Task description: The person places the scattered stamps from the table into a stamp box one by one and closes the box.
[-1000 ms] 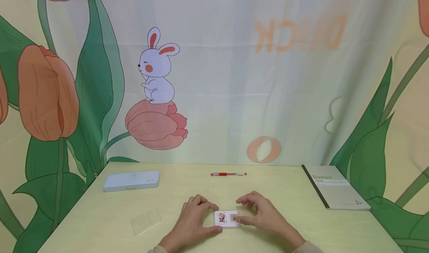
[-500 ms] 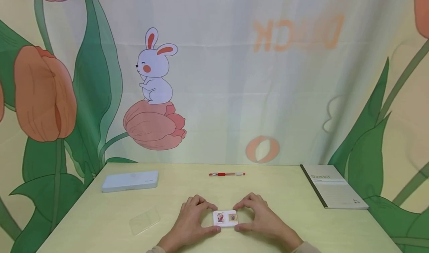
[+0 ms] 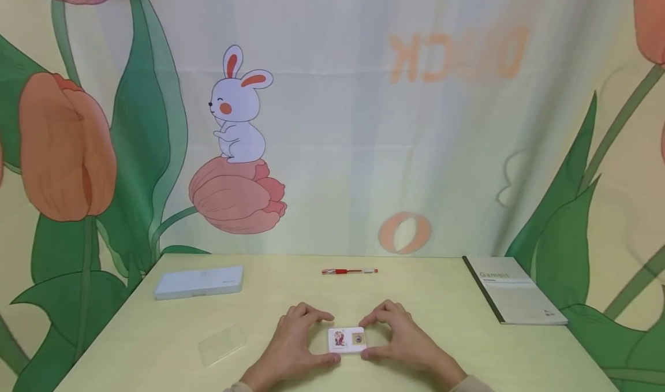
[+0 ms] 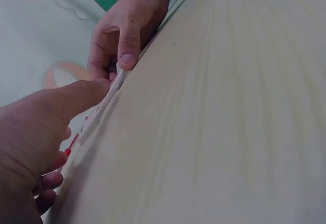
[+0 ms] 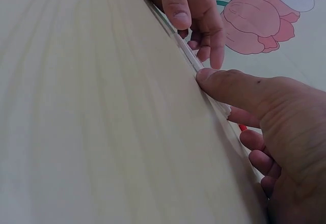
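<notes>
Since everything centres on it, start with the flat white piece [image 3: 347,340]: it's between the two hands, low at the table [image 3: 426,291], two little pictures facing up. Right hand [image 3: 407,344] pinches its right end, thumb and index. Left hand [image 3: 292,344] is loose, finger and thumb spread round the other end. Clear plastic piece [image 3: 221,345] left of that; pale blue case [image 3: 200,282] further back looks closed, can't see inside. Red pen [image 3: 350,271] behind, notebook [image 3: 514,290] far right.
</notes>
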{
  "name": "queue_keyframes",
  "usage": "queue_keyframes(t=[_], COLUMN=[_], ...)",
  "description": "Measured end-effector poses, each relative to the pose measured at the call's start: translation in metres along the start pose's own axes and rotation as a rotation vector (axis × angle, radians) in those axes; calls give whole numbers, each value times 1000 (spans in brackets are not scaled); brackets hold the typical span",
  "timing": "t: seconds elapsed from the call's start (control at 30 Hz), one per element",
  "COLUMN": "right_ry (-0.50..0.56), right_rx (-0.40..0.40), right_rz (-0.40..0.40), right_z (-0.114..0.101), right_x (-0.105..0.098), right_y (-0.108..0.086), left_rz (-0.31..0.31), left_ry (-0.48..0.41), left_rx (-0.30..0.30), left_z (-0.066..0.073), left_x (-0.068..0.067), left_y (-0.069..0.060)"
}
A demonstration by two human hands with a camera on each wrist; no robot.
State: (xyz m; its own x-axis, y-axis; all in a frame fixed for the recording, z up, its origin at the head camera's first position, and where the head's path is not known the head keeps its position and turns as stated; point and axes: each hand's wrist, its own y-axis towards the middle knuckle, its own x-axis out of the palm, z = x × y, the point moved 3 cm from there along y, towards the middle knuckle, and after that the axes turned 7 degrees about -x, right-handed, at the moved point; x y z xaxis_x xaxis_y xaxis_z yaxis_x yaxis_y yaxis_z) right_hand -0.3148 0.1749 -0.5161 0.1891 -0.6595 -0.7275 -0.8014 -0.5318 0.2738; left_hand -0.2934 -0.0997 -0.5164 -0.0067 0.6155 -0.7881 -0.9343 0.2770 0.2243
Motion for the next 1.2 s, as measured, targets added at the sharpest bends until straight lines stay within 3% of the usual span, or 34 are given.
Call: queue_keyframes(t=[0.43,0.83,1.2], right_ry=[-6,-8,-3], right_rx=[18,11,16], right_rz=[-12,-11,-15], right_z=[4,1,0], right_x=[1,-1,-2], right_y=[1,1,0], left_rz=[27,152,266], left_ry=[-74,-81,18], left_rx=[13,-38,-44], left_z=[-1,-23,-54], left_x=[-27,-81,-132], left_y=[3,-5,-30])
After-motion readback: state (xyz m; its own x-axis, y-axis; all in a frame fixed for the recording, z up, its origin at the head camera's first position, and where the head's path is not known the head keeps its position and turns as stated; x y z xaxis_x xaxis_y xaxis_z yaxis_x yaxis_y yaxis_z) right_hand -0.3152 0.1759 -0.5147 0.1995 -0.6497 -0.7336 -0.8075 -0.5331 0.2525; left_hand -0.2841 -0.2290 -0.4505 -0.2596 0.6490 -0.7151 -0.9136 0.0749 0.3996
